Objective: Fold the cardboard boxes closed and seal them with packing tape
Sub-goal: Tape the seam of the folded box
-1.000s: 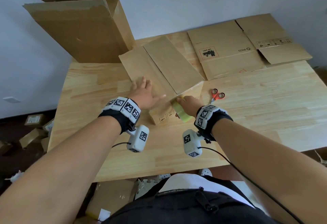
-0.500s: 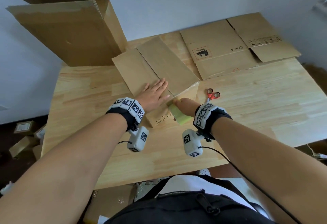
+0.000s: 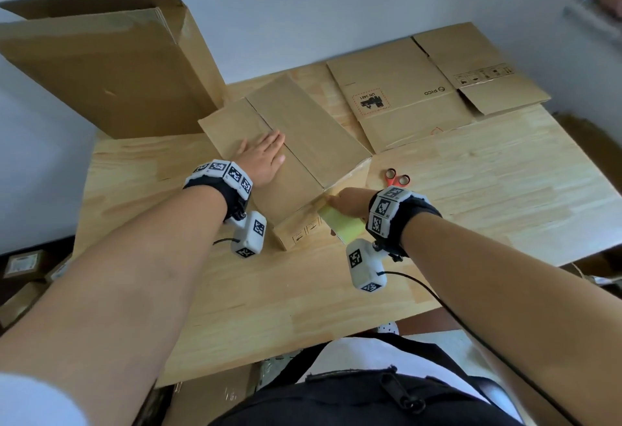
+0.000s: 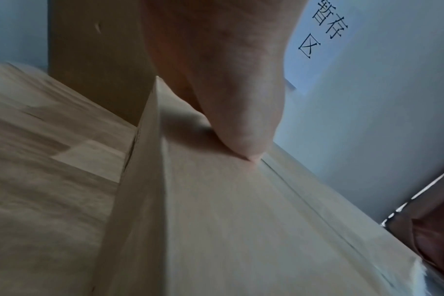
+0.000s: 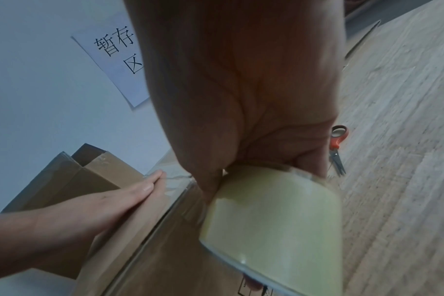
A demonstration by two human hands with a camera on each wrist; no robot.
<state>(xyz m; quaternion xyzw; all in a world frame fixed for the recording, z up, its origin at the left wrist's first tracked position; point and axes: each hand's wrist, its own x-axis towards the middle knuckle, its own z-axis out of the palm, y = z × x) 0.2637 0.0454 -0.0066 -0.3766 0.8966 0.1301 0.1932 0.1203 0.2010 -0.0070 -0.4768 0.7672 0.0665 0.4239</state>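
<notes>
A long brown cardboard box (image 3: 303, 129) lies on the wooden table (image 3: 471, 197), both top flaps folded down to meet at a centre seam. My left hand (image 3: 266, 156) lies flat on the left flap beside the seam, fingers straight; the left wrist view shows the fingers (image 4: 238, 124) pressing the cardboard (image 4: 241, 220). My right hand (image 3: 346, 202) grips a pale yellow roll of packing tape (image 3: 341, 225) at the box's near end. In the right wrist view the roll (image 5: 271, 216) sits against the box edge (image 5: 150, 236), with clear tape lying along the seam.
Orange-handled scissors (image 3: 397, 179) lie just right of the box. Flattened cartons (image 3: 410, 96) cover the table's far right. A big open carton (image 3: 111, 75) leans on the wall at far left. Small boxes (image 3: 23, 262) sit on the floor to the left.
My left hand slid from the box's near left edge up along the flap to the seam and flattened. The right hand with the tape roll stayed at the near end.
</notes>
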